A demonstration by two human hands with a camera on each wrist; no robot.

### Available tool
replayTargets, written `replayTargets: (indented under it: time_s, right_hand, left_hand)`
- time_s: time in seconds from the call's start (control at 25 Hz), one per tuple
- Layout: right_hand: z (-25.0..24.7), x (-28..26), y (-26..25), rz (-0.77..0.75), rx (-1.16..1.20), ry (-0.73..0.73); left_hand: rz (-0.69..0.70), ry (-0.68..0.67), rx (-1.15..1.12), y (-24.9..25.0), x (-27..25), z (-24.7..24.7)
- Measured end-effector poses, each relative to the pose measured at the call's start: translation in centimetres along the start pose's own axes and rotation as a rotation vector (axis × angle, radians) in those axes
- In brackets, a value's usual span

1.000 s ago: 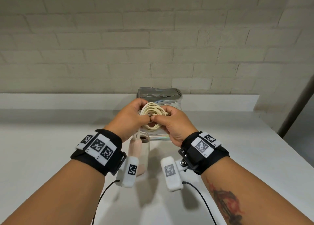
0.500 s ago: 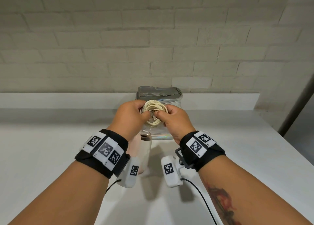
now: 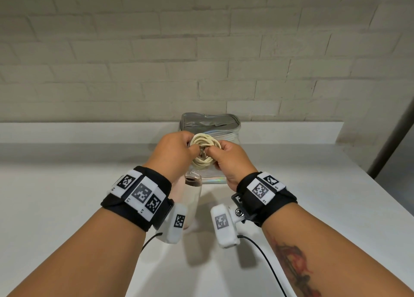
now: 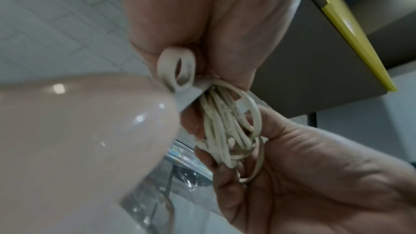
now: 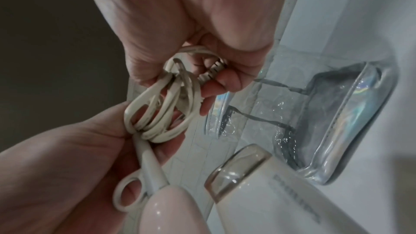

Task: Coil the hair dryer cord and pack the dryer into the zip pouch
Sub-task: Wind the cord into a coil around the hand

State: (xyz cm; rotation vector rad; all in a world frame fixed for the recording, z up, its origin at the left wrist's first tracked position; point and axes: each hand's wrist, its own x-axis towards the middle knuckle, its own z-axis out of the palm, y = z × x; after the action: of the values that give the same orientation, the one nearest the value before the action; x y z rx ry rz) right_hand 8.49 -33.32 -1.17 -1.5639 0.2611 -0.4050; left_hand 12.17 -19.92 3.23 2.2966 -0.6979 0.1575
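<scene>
- My left hand (image 3: pixel 173 153) grips the left side of the coiled cream cord (image 3: pixel 205 149), held in the air just in front of the zip pouch (image 3: pixel 210 126).
- The pale pink hair dryer (image 3: pixel 190 198) hangs below the coil, above the white counter (image 3: pixel 67 195), on my side of the pouch.
- My right hand (image 3: pixel 233 160) pinches the coil's right side, fingers (image 5: pixel 225 79) curled around the ribbed cord end.
- The clear, silvery pouch stands on the counter against the brick wall (image 3: pixel 201 50).
</scene>
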Motion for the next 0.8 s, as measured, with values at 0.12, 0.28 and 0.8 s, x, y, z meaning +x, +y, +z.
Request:
replayTargets:
  time_s: [0.12,0.28,0.8]
  right_hand:
    - [-0.1,-0.3,-0.2,-0.048,0.04,-0.02]
    - [-0.1,-0.4,0.0,-0.055,0.16,-0.05]
    - [0.6,-0.6,-0.1,0.132,0.61,-0.096]
  left_hand:
    - [-0.029,0.034,-0.101,-0.1,0.0,0.4]
    - [-0.092,0.047,-0.357,-0.5,-0.3,0.8]
    - [-0.172,-0.012,-0.712,-1.0,-0.5,0.8]
